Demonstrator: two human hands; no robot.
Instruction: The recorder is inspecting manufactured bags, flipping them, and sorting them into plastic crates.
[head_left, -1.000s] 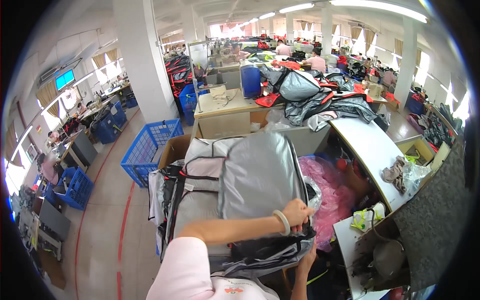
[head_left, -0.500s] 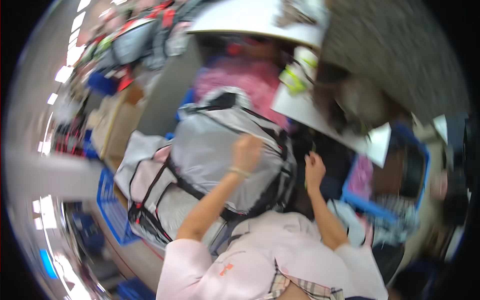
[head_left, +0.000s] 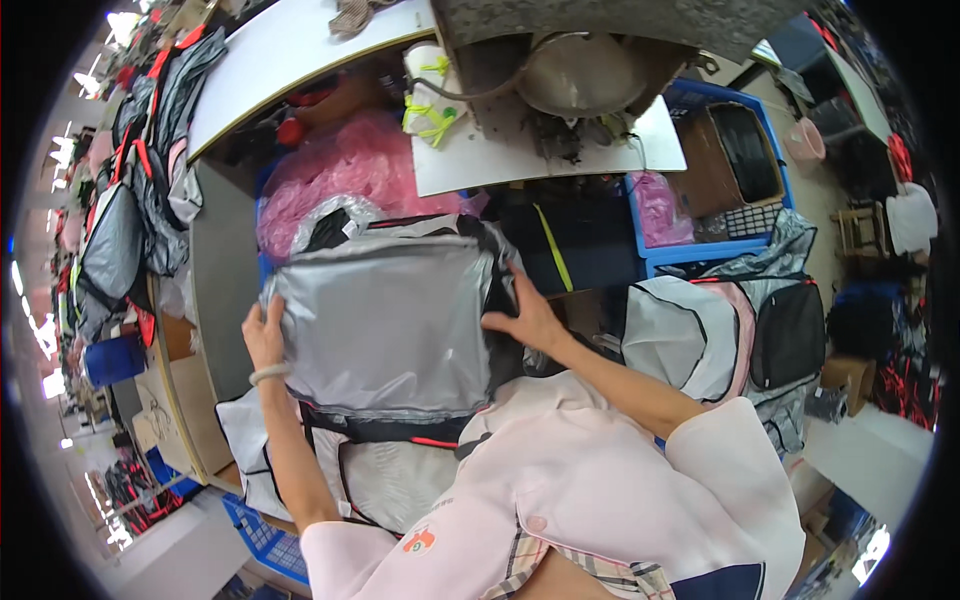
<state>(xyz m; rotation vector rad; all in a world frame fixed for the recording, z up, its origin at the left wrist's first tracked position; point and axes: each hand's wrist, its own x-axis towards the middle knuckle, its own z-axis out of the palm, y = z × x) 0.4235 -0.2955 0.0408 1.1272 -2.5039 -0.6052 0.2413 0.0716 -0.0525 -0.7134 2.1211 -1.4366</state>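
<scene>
Biggest thing in front of me is the large silver-grey fabric bag panel with black edging (head_left: 385,320), lying flat on top of a pile of similar pieces, right in the middle of my view and close to my chest. Under its near edge more grey and white bag shells with a thin red trim line (head_left: 385,470) stick out toward me. Off to the right a white and pink backpack shell with a black pocket (head_left: 720,335) stands just beside my right forearm. Beyond the panel, on the far side, there's a bunched pink plastic bag (head_left: 345,165), and past that the white desk (head_left: 300,45) curving away. Far right, a blue plastic crate (head_left: 700,250) holds dark goods.

Now my hands. My left hand (head_left: 262,335) is on the panel's left edge, fingers curled over the edge, grip pressed on the fabric, a pale bracelet at the wrist. My right hand (head_left: 525,320) lies on the panel's right edge, fingers spread flat and touching the black edging; it presses rather than pinches. Both hands sit on opposite sides of the same panel, well apart.
</scene>
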